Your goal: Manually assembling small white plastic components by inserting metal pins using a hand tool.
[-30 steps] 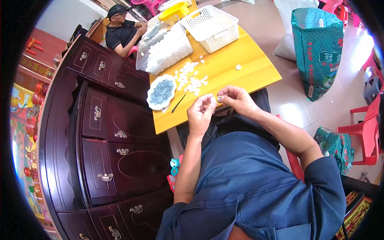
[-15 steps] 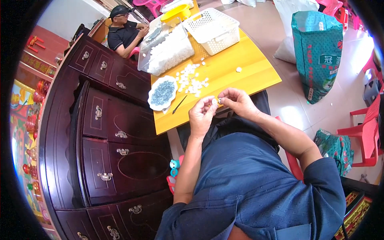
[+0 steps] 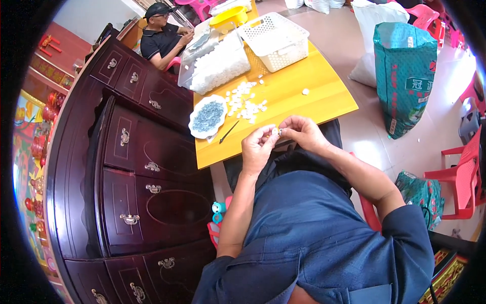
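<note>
White pc (image 3: 275, 131): pinched in L fingertips, nr table's near edge, R fingertips right by it. Biggest to smallest from here:

Cabinet (image 3: 174, 207), dark red-brown w/ metal pulls, fills most of L side. Yellow table (image 3: 324, 96) ahead, wood-grain top, butts up nr cabinet.

Co-worker (image 3: 162, 45), dark top + cap, seated at far L end; hands together, detail too sm. to tell.

Red chair (image 3: 458, 177) on floor at far R; teal sack (image 3: 407, 83) also R, upright, well apart from table.

Clear bin (image 3: 186, 81) at back L of table, heaped w/ white pcs (image 3: 220, 63). White basket (image 3: 283, 60), perforated, just R of it. Yellow basin (image 3: 230, 19) behind both.

L hand (image 3: 257, 150): thumb + index closed on white pc, other fingers curled. R hand (image 3: 308, 136): thumb + index narrow, pinching sm. shiny bit (image 3: 281, 132); can't tell if it touches white pc.

Scalloped dish (image 3: 194, 127) at table's L edge, holds blue-grey bits (image 3: 208, 116). Thin dark tool (image 3: 229, 131) lies btwn dish & L hand. Loose pcs (image 3: 246, 106) scattered R of dish; one lone pc (image 3: 305, 91) well off to R.
</note>
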The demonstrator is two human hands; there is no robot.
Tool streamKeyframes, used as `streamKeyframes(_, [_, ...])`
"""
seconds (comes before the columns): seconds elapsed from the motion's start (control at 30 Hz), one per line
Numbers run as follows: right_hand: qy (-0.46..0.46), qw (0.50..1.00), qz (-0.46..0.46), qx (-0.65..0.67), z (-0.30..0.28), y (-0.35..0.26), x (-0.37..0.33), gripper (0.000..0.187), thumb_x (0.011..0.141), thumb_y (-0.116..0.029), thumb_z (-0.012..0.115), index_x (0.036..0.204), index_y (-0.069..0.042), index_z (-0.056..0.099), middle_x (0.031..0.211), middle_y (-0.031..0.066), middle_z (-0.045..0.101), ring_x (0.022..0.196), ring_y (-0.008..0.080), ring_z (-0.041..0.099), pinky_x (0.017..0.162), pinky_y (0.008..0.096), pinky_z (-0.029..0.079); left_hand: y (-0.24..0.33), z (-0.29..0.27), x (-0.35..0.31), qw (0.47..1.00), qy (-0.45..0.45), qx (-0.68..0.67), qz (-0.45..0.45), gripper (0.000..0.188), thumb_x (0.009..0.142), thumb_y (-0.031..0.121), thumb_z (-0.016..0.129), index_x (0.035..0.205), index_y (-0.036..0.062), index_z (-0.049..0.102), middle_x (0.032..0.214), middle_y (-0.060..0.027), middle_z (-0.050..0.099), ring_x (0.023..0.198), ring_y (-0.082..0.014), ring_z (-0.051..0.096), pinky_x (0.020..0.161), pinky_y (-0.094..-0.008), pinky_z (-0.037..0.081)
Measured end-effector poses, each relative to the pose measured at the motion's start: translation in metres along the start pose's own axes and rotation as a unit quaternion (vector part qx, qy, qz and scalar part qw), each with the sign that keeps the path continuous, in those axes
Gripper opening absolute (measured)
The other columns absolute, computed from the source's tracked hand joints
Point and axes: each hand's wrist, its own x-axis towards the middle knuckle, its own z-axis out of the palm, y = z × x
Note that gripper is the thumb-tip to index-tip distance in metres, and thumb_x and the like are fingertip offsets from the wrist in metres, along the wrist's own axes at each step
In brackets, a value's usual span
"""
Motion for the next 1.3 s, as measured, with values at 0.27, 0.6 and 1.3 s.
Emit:
streamKeyframes(0.27, [-0.017,0.999,0.026,0.036,0.000,-0.002,-0.001,0.014,0.097,-0.008,0.069,0.107,0.001,0.067,0.093,0.0044,0.073,0.085,0.0092,0.068,0.076,0.0251,0.056,-0.002,-0.003,0.000,0.996,-0.019,0.075,0.046,0.022,0.089,0.001,0.076,0.110,-0.0018,0.074,0.089,-0.0054,0.072,0.070,-0.0078,0.064,0.064,-0.0230,0.053])
streamKeyframes(0.6, [-0.051,0.991,0.118,0.046,-0.006,-0.002,0.001,0.016,0.099,-0.019,0.070,0.105,-0.005,0.072,0.087,0.0013,0.073,0.077,0.0086,0.066,0.068,0.0219,0.053,0.009,-0.005,0.003,0.983,-0.062,0.126,0.115,0.021,0.088,0.000,0.075,0.110,-0.0011,0.074,0.094,-0.0074,0.071,0.074,-0.0129,0.068,0.066,-0.0261,0.054])
streamKeyframes(1.3, [-0.036,0.942,0.230,0.240,0.007,0.003,-0.007,0.023,0.099,-0.032,0.067,0.113,-0.013,0.071,0.108,0.0034,0.075,0.093,0.0117,0.068,0.085,0.0281,0.053,0.013,0.004,-0.006,0.939,0.000,0.291,0.182,0.030,0.078,0.012,0.080,0.107,0.0055,0.073,0.095,-0.0110,0.071,0.084,-0.0311,0.071,0.071,-0.0389,0.057])
